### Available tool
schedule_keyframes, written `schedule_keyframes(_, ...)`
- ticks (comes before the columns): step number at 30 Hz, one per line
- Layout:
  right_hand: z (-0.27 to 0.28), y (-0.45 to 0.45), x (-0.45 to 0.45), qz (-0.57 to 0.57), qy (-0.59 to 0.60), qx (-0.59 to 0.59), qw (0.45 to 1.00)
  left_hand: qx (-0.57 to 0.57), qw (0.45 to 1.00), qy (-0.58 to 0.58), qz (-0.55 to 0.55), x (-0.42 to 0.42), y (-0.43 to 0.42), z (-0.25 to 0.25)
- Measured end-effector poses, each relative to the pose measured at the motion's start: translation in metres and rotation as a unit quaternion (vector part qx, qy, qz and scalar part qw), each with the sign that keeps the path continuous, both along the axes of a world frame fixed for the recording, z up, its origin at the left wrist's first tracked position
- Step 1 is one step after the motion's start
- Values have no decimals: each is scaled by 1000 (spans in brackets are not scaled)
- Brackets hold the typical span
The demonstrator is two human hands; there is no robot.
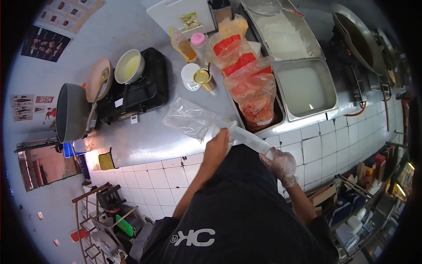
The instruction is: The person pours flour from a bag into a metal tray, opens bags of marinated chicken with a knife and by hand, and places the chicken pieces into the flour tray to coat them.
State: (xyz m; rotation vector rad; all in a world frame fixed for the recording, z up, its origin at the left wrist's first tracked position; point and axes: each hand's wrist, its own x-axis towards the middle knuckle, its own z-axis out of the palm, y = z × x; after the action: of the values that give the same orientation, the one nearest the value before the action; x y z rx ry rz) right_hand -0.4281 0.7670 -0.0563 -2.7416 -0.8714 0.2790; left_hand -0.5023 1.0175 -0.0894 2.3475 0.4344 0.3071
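A long, translucent plastic piece stretches slantwise between my two hands in front of my apron; I cannot tell whether it is a tube or a rolled bag. My bare left hand is closed round its upper left end. At its lower right end, my right hand, in a clear disposable glove, grips it. Beside my left hand, a clear plastic bag lies on the steel counter. Close above are bags of reddish food in a steel tray.
Right of the bags stand a pan of white powder and a pan of pale liquid. A gold can and pink-capped bottle stand behind. Leftward is a black stove with a white saucepan. A wok sits far right.
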Motion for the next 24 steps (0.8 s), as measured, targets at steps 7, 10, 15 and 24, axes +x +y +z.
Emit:
schedule_keyframes(7, 11, 103, 60, -91, -88, 84, 988, -111, 992, 25, 49, -23, -1, 0)
schedule_keyframes(10, 71, 124, 106, -49, 7, 177, 983, -80, 995, -16, 54, -26, 4, -8)
schedule_keyframes(15, 128, 137, 219, 83, 134, 181, 971, -42, 997, 26, 53, -17, 16, 8)
schedule_keyframes(24, 270, 245, 389, 37, 250, -153, 955, -134, 990, 38, 16, -22, 20, 20)
